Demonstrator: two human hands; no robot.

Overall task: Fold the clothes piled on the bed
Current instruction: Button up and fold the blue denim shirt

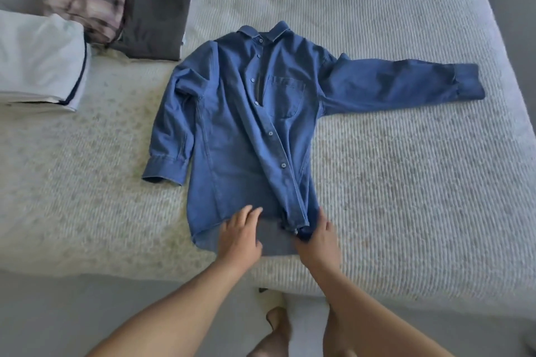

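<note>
A blue denim button-up shirt (243, 130) lies front up on the bed, collar at the far end. Its right sleeve stretches out to the right, and its left sleeve is bent down along the body. My left hand (239, 236) rests flat on the hem with fingers straight. My right hand (317, 236) pinches the bunched bottom corner of the button placket at the hem.
The cream textured bedspread (406, 182) covers the bed. At the far left sit a folded white garment (40, 61), a crumpled plaid garment (87, 9) and a folded dark grey garment (153, 23). The bed's near edge and the grey floor (72, 313) lie below my arms.
</note>
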